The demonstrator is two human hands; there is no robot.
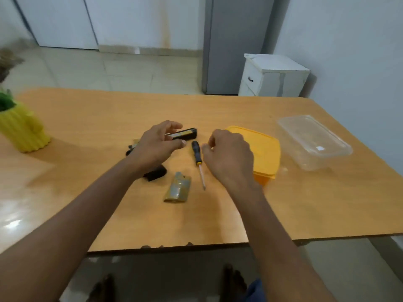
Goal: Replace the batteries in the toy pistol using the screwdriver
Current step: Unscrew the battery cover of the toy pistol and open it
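While left hand (157,144) hovers over toy pistol (183,134), right hand (229,155) curls beside screwdriver (197,156).

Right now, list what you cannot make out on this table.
Head view only:
- Toy pistol: the left hand and forearm cover its middle; no battery hatch shows.
- Right hand: seen from the back, so its curled fingers hide whether they pinch anything.
- Gold packet: blurred, contents unreadable.
- Screwdriver: tip type too small.
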